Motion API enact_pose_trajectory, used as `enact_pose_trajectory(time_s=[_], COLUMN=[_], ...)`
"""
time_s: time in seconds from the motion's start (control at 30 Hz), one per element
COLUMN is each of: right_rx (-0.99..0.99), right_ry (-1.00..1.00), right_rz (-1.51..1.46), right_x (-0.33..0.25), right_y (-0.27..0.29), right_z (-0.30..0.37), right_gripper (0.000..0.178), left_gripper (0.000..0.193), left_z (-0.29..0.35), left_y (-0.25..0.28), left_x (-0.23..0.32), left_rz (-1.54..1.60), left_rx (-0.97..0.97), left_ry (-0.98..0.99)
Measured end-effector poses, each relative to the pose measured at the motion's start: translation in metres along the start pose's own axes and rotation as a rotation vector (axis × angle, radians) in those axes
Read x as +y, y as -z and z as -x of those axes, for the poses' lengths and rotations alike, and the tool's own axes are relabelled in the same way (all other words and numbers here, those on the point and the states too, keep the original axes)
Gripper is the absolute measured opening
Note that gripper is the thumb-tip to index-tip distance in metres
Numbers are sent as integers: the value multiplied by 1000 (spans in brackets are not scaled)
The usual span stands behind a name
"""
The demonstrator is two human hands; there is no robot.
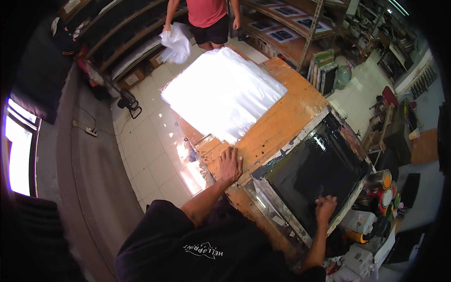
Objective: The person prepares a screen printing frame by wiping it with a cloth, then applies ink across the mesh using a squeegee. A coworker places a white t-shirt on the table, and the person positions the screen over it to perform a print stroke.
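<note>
While a co-worker in a reddish shirt (206,10), head cut off by the upper edge, stands at twelve o'clock with a crumpled translucent sheet (176,46) hanging from one hand, a person in a black shirt (202,235) leans over a wooden table (300,96); the person's left hand (230,165) lies palm down on the wood, toward six o'clock from the view's centre, fingers extended; the right hand (326,207), at four o'clock, is curled and blurred over a dark, glossy framed screen (310,164); whether it grips anything or touches the surface cannot be made out; the screen sits between three and four o'clock, its nearest corner hidden by the right forearm (317,246); a stack of clear plastic sheets (221,89) lies at twelve o'clock from the left hand, so washed out by glare that single sheets blend together; paint cans (383,180) crowd near half past three, partly covering one another; shelves at one o'clock hold printed sheets (283,35), their designs too small to read.
</note>
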State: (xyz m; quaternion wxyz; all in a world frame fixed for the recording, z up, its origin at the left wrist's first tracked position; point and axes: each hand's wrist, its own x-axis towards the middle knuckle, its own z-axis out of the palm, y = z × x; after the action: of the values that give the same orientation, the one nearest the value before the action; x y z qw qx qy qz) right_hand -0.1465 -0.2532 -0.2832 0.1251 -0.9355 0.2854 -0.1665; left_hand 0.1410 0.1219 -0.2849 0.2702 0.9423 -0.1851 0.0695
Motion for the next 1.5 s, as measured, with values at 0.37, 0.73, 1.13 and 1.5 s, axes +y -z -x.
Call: enact_pose_trajectory(time_s=[0.37,0.73,1.13,1.5], right_rx=[-16,-12,232,353], right_ry=[125,-107,-415,-513], right_rz=[122,275,-4,-130], right_x=[-64,-69,-75,-70], right_y=[15,15,50,58], right_z=[10,29,37,44], right_gripper=[18,27,50,60], left_gripper=[44,46,53,56], left_z=[3,4,5,3], left_y=[5,8,20,12], left_x=[-7,-12,-16,-36], left_rz=[85,159,277,357], left_rx=[28,28,-29,-80], left_ry=[13,-6,37,71])
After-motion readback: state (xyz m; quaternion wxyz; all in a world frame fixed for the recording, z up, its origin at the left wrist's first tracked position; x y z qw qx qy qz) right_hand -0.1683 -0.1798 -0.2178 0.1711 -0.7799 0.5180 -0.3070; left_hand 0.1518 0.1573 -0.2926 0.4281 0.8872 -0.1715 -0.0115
